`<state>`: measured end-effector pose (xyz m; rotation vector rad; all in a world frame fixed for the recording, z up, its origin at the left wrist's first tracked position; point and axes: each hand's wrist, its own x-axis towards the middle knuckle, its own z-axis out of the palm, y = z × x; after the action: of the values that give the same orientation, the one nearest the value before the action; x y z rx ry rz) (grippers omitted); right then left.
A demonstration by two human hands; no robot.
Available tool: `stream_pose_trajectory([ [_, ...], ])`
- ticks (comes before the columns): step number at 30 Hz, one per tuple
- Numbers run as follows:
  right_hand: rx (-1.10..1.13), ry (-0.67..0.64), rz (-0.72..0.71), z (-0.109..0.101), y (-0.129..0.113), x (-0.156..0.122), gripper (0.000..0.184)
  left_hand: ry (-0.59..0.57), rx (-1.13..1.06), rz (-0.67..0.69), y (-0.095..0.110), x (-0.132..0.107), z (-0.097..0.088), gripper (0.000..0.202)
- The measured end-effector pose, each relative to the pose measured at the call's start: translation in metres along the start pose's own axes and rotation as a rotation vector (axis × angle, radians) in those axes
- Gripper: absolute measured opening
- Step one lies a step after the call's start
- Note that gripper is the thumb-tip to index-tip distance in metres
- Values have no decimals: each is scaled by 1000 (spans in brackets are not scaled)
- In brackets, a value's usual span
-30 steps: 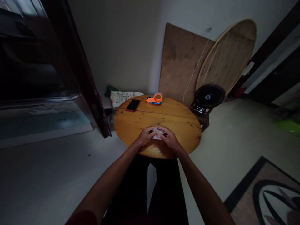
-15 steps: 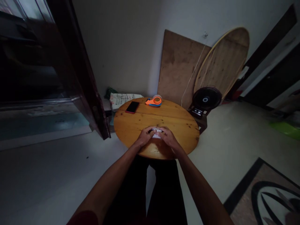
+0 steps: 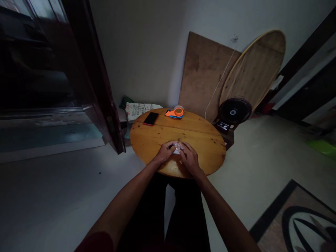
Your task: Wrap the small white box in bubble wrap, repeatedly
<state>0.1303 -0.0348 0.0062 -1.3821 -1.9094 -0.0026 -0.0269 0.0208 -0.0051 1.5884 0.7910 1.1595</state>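
Both my hands rest together on the near part of a round wooden table [image 3: 204,140]. My left hand [image 3: 165,152] and my right hand [image 3: 189,158] have their fingers curled onto a small white object [image 3: 177,150] between them; most of it is hidden and I cannot make out what it is. Farther back on the table lie a dark phone with a red edge [image 3: 150,118] and an orange and blue tape dispenser [image 3: 175,112].
A dark wooden door [image 3: 89,70] stands open at the left. A flat board [image 3: 204,70] and a round tabletop [image 3: 254,66] lean on the far wall, with a black fan [image 3: 234,112] below them. A printed sack [image 3: 139,107] lies behind the table. A patterned rug [image 3: 301,217] lies at right.
My hands have drawn closer over the white object, the right hand covering more of it. The view shifted slightly.
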Motion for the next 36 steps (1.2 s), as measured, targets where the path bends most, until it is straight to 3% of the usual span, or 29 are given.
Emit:
stream_pose_trajectory([
  [11, -206, -88, -116, -6, -1, -13, 39, 23, 50, -47, -2, 2, 1, 37],
  [21, -498, -128, -97, -8, -6, 2, 36, 55, 249, 60, -7, -2, -3, 52],
  [29, -482, -68, -134, 0, 7, 5, 33, 56, 480, 168, 1, -10, 1, 36],
  [36, -434, -28, -130, 4, 8, 3, 31, 92, 713, 236, 7, -13, 5, 34],
])
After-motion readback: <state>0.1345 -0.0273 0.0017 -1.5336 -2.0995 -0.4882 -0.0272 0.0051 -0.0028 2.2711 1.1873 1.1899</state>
